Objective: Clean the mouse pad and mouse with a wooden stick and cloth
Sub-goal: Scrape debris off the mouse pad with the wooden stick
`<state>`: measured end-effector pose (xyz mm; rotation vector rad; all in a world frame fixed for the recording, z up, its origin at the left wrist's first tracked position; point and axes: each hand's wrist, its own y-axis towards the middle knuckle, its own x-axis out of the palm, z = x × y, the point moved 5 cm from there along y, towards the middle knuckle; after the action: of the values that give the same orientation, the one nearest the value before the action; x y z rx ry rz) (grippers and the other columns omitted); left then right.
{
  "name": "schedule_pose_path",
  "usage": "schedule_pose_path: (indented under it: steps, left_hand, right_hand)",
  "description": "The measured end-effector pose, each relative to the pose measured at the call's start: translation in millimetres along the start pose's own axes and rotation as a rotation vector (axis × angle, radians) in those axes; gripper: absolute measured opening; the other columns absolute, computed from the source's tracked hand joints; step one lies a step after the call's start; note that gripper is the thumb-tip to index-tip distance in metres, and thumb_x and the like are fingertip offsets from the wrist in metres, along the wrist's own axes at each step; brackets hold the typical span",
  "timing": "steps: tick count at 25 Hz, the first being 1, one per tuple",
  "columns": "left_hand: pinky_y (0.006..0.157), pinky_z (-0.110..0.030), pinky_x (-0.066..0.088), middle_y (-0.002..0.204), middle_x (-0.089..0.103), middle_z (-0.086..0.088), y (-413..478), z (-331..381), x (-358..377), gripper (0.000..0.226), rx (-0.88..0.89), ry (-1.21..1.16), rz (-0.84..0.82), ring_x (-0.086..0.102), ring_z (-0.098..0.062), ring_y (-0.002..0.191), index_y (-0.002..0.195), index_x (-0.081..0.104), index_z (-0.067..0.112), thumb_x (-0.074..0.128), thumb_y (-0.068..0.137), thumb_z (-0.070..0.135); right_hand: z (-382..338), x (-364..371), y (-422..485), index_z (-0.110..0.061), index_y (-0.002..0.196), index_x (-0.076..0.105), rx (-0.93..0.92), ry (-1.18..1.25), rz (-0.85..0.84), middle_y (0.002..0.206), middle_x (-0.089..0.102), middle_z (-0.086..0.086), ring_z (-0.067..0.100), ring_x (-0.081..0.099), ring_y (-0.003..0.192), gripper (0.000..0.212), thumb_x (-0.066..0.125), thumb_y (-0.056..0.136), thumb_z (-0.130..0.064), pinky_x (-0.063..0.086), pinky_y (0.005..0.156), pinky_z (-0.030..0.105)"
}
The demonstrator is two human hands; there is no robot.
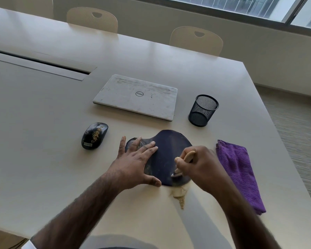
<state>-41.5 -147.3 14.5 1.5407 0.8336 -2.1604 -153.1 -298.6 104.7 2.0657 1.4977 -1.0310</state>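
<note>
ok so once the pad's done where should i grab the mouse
Pinch the mouse by its two long flanks, coming down from above with the left hand, which is nearer. Its back is a low, smooth dome carrying tan grit, so a grip on top would probably slip and smear it; the sides look clean.

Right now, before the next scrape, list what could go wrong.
1. The wooden stick in the right hand pushes debris off the mouse pad; the crumb pile on the table may scatter toward the near edge.
2. The left hand presses only the pad's left side, so the pad may slide or twist.
</note>
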Motion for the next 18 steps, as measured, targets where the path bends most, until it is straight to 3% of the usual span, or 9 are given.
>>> schedule_pose_path:
  steps: [4,8,10,14,16,18]
  left_hand:
    - [0.113,-0.058,-0.027,0.166,-0.008,0.018,1.4,1.2,-3.1,0.113,0.005,0.018,0.009,-0.028,-0.016,0.148,0.159,0.0,0.035,0.047,0.071,0.089]
    - [0.117,-0.056,-0.021,0.167,0.001,0.014,-12.2,6.3,-10.4,0.103,0.055,-0.003,0.093,-0.024,-0.012,0.15,0.16,0.009,0.032,0.053,0.079,0.08]
    - [0.12,-0.053,-0.014,0.167,0.01,0.014,-29.6,-8.6,-20.4,0.096,0.069,-0.075,0.228,-0.016,-0.007,0.151,0.158,0.019,0.033,0.057,0.081,0.075]
    - [0.125,-0.048,0.005,0.161,0.028,0.016,-77.0,-90.9,-44.7,0.089,-0.066,-0.215,0.582,0.009,-0.001,0.151,0.153,0.034,0.035,0.057,0.079,0.079]
    - [0.125,-0.045,0.009,0.161,0.028,0.016,-93.6,-139.8,-45.8,0.099,-0.178,-0.255,0.585,0.013,0.002,0.149,0.154,0.031,0.037,0.053,0.072,0.088]
    - [0.125,-0.047,0.01,0.162,0.025,0.013,-93.9,-174.7,-42.1,0.113,-0.229,-0.297,0.485,0.012,0.003,0.147,0.155,0.024,0.038,0.051,0.062,0.096]
  right_hand:
    - [1.5,7.1,-5.2,-0.011,0.073,0.072,0.007,0.051,-0.137,0.073,0.074,0.01,0.023,0.073,0.067,0.024,0.072,0.092,-0.026,0.061,0.068,0.049]
    - [8.0,-5.8,-10.1,-0.022,0.071,0.073,-0.011,0.187,-0.05,0.072,0.076,0.006,0.023,0.072,0.068,0.02,0.072,0.089,-0.031,0.06,0.071,0.056]
    - [6.0,2.9,-15.2,-0.024,0.072,0.074,-0.023,0.211,-0.031,0.071,0.074,0.005,0.026,0.07,0.067,0.016,0.074,0.087,-0.03,0.059,0.071,0.058]
    - [-2.0,31.2,-25.3,-0.023,0.075,0.076,-0.027,0.293,-0.041,0.07,0.075,0.001,0.019,0.068,0.063,0.014,0.075,0.088,-0.021,0.06,0.067,0.051]
    - [-11.5,42.8,-28.3,-0.025,0.08,0.077,-0.033,0.364,-0.017,0.074,0.077,0.0,0.017,0.072,0.067,0.012,0.074,0.089,-0.019,0.062,0.07,0.048]
    - [-23.0,53.0,-25.3,-0.026,0.086,0.077,-0.021,0.451,0.036,0.078,0.078,0.0,0.018,0.075,0.072,0.011,0.075,0.089,-0.016,0.064,0.074,0.049]
